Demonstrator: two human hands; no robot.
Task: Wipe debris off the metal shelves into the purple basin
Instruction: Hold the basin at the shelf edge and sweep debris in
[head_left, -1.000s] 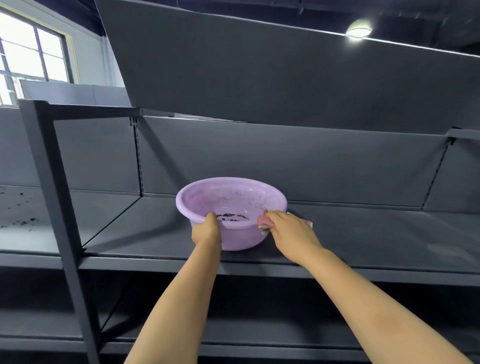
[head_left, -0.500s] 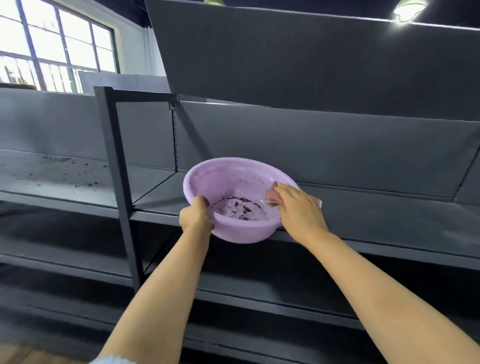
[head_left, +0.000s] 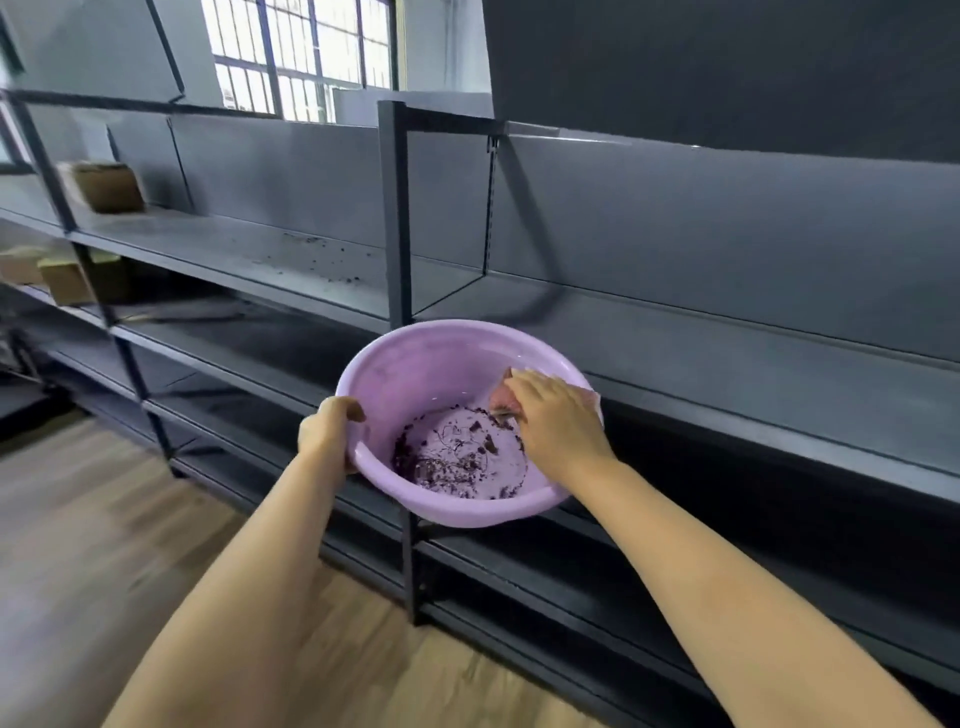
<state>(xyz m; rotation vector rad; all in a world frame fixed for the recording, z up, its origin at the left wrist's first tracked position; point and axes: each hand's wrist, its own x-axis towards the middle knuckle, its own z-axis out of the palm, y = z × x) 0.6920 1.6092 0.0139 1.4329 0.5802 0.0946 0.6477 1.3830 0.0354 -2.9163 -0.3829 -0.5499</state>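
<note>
Head view, single entry. Basin (head_left: 441, 384), purple, round, carried in front of the shelf unit clear of any board, tilted slightly toward the viewer. Left hand (head_left: 327, 431) grips the near-left rim, thumb hooked over the edge into the bowl, fingers beneath. Right hand (head_left: 556, 421) lies over the far-right rim, fingers curled down, pinning a pink cloth (head_left: 503, 395) against the inside wall; cloth mostly hidden under the hand. Contents: dark crumbs and fine strands (head_left: 457, 457) gathered on the basin floor, between the two hands. Shelf (head_left: 727, 353) just beyond the right hand: grey metal, no crumbs visible on the part shown; judged wiped. Next shelf bay (head_left: 249, 254), up and left of the left hand, past a black post (head_left: 397, 218): scattered dark debris (head_left: 337, 267) lies on the board; judged not yet done. Cardboard boxes (head_left: 106, 187) far left of the left hand. Remaining, by judgement: at least that littered bay.
</note>
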